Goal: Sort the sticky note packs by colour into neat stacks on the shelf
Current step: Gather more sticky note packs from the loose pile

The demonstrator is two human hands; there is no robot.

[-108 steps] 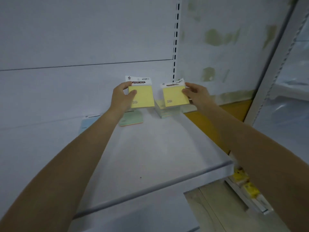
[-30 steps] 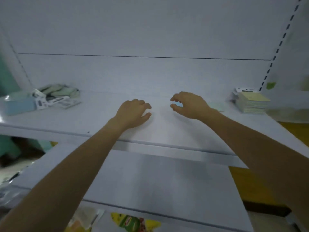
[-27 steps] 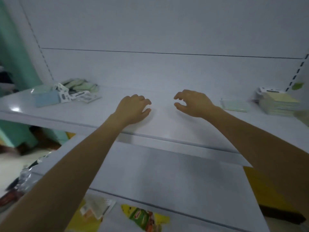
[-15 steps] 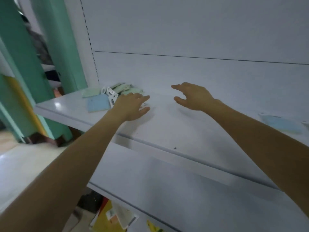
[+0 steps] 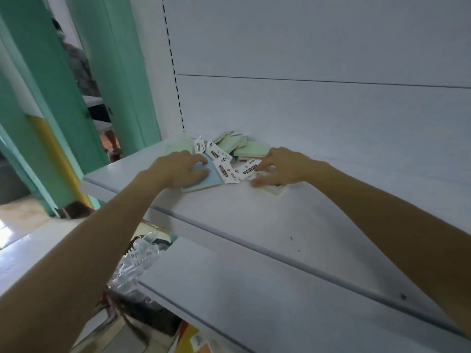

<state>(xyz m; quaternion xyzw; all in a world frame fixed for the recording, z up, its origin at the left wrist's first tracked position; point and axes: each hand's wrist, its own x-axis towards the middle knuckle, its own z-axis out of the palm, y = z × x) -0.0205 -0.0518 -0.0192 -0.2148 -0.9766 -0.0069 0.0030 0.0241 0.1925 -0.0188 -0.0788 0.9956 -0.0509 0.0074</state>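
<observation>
Sticky note packs (image 5: 229, 150) lie heaped at 11 o'clock on the shelf (image 5: 254, 217). Left hand (image 5: 178, 169) fingers curl over a blue pack (image 5: 207, 181); right hand (image 5: 283, 166) fingers, extended, press a pale pack (image 5: 276, 191). Step in hand: pickup. Next: grip, lift.

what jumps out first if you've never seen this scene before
A jumbled heap of green packs with white header cards sits at the back left of the white shelf, beside a teal pillar. Both hands are in it: the left hand curls over a blue pack, the right hand touches a pale pack at the heap's near edge.
</observation>
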